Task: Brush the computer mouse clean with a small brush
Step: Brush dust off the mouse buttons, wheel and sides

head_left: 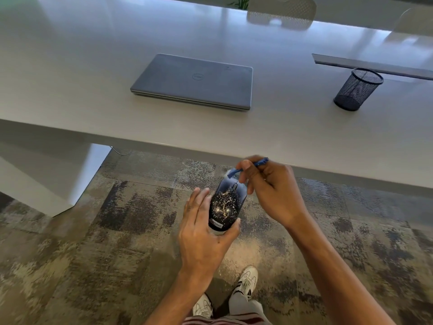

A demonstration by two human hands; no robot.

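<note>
Shoes: white pair [246, 281] on the patterned carpet [93, 231], directly below the hands; person stands just short of the counter.
Left hand: left hand [206, 233] cradles the mouse from its left side and rear, fingers along the flank, thumb at the back end. Grip closed on the mouse, presumably to keep it steady against brush strokes.
Mouse: black mouse [226, 205] held in the air over the carpet, near the front edge of the counter but not over it. Top faces up, covered in pale specks, thickest mid-body. Judgement: held off the counter so debris falls to the floor.
Right hand: right hand [269, 186] pinches the brush between thumb and fingers, pen-style; grip closed on the handle.
Brush: small blue brush [248, 166], head at the front tip of the mouse; contact cannot be confirmed.
Progress: most specks remain; cleaning looks early.
Counter: grey counter [304, 141].
Laptop: closed laptop [194, 82] mid-counter, well clear of the work.
Cup: mesh pen cup [357, 89] toward the right, appears empty.
</note>
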